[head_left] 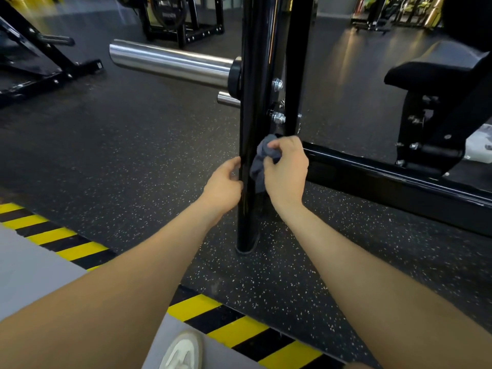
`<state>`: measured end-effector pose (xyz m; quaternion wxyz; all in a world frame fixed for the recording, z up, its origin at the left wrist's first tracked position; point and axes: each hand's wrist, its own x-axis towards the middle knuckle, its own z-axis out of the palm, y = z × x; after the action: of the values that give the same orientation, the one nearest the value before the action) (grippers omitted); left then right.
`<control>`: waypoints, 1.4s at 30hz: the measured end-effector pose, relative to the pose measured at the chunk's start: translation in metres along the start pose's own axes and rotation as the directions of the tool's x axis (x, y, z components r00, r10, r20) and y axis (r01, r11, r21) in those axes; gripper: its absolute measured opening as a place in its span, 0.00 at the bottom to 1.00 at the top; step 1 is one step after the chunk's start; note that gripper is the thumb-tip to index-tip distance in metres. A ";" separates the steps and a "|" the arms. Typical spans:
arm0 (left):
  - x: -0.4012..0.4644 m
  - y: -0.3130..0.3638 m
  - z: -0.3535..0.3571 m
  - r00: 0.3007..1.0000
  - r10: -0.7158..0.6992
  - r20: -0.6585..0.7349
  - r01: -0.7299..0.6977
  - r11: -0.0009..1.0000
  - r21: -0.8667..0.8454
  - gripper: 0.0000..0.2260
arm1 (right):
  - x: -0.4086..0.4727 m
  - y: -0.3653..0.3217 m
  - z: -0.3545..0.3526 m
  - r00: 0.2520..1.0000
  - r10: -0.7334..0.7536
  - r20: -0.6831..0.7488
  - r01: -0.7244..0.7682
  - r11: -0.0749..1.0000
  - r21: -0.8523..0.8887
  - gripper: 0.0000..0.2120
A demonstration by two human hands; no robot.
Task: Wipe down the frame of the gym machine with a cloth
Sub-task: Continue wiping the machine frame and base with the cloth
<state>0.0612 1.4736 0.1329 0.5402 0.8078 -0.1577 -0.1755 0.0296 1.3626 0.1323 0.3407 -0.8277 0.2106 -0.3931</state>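
Pale shoe toe (pixel 181 351) sits at the very bottom edge on a grey floor strip (pixel 32 272), bordered by yellow and black hazard tape (pixel 239 331) that runs diagonally across the lower left. Beyond the tape lies dark speckled rubber flooring (pixel 133 161). Rising from that flooring at centre is the glossy black upright post (pixel 249 102) of the gym machine frame, with a second black post just behind it and silver bolts (pixel 278 101) between the two. A chrome weight sleeve (pixel 170 63) juts out to the left of the post, with a shorter chrome peg (pixel 228 98) beneath it. A black horizontal base rail (pixel 386 177) runs off to the right, under a black padded seat (pixel 431 73). Other black racks stand in the background at upper left and top centre. Two bare forearms reach forward from the bottom corners. The left hand (pixel 222 186) curls its fingers around the left side of the post, low down. The right hand (pixel 286 169) grips a crumpled grey cloth (pixel 262 162) and holds it against the right side of the same post, just below the bolts, with a fold of cloth hanging down.
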 end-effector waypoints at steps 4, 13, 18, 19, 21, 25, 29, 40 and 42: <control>-0.007 0.002 0.002 1.000 -0.008 -0.003 0.008 0.999 0.044 0.26 | -0.017 0.017 0.014 0.978 0.160 0.131 -0.138 0.978 -0.159 0.07; -0.033 0.000 -0.021 0.994 -0.084 -0.067 0.091 0.989 0.120 0.21 | -0.029 -0.006 -0.005 0.914 0.210 0.346 -0.193 0.978 -0.084 0.11; -0.060 -0.007 -0.063 0.970 -0.132 -0.205 0.149 0.987 0.068 0.16 | -0.047 -0.050 0.004 0.871 0.157 0.466 -0.194 0.980 0.032 0.12; -0.062 -0.013 -0.073 0.960 -0.145 -0.238 0.161 0.986 0.048 0.15 | -0.049 -0.058 0.007 0.862 0.149 0.484 -0.195 0.980 0.047 0.12; -0.064 -0.029 -0.092 0.941 -0.197 -0.274 0.200 0.980 -0.018 0.14 | -0.052 -0.070 0.015 0.851 0.158 0.500 -0.219 0.974 0.066 0.11; -0.051 -0.065 -0.115 0.934 -0.298 -0.197 0.280 0.953 -0.114 0.14 | -0.061 -0.085 0.044 0.834 0.227 0.502 -0.273 0.962 0.020 0.12; -0.039 -0.071 -0.148 0.938 -0.341 -0.061 0.314 0.912 -0.265 0.08 | -0.069 -0.104 0.082 0.805 0.244 0.541 -0.262 0.964 -0.047 0.12; -0.081 0.012 -0.288 0.846 -0.530 0.065 0.489 0.719 -0.494 0.04 | -0.052 -0.265 0.090 0.684 0.158 0.712 -0.221 0.975 -0.004 0.12; -0.089 0.048 -0.315 0.843 -0.535 0.049 0.484 0.716 -0.503 0.03 | -0.033 -0.306 0.075 0.661 0.145 0.737 -0.222 0.975 0.006 0.11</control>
<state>0.1216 1.7531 0.2993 0.6670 0.6604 0.1487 -0.3113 0.0938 1.6210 0.3046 0.4733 -0.8727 0.1202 -0.0027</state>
